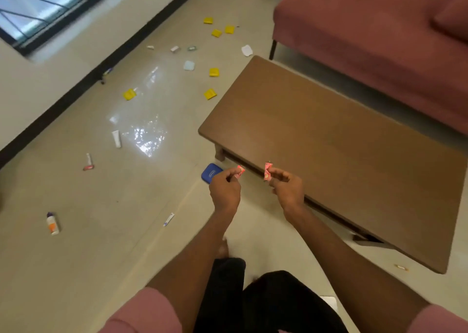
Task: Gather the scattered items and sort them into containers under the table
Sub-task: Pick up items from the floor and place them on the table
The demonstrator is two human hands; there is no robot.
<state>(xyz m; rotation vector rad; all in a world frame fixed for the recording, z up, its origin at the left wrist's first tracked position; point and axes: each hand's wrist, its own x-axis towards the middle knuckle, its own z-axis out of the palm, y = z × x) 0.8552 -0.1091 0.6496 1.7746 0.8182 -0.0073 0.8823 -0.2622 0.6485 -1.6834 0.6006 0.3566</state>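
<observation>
My left hand (225,189) pinches a small pink sachet (240,170) just off the near corner of the low brown table (342,142). My right hand (287,187) pinches a second pink sachet (267,171) over the table's near edge. A blue case (210,174) lies on the floor just left of my left hand. Several yellow packets lie scattered farther out, such as the yellow packet (210,94) by the table's far corner. A white tube (116,138), a small pink tube (88,162), a white bottle (52,223) and a thin tube (169,219) lie on the floor to the left. The containers under the table are hidden.
A pink sofa (367,28) stands beyond the table. A wall with a black skirting and a window (38,8) runs along the left. More small white items (247,50) lie far out on the floor. A small wrapper (401,267) lies by the table's near right corner.
</observation>
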